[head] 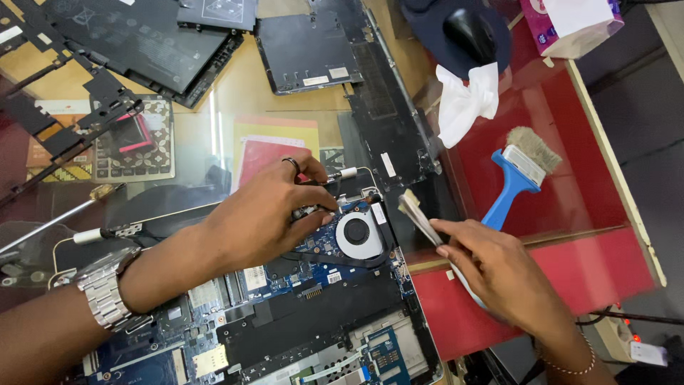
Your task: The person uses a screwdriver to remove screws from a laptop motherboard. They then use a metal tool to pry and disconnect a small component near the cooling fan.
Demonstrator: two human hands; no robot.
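The left hand (260,214) is pressing curled fingers (313,196) onto the opened laptop (285,314) just left of its round fan (358,234). Right of the fan, the right hand (499,274) is pinching a small brush (419,216), its long axis slanting, bristles pointing up-left.

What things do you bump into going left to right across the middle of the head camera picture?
Silver metal wristwatch → left hand → round grey laptop fan → right hand holding a small brush → blue-handled paintbrush.
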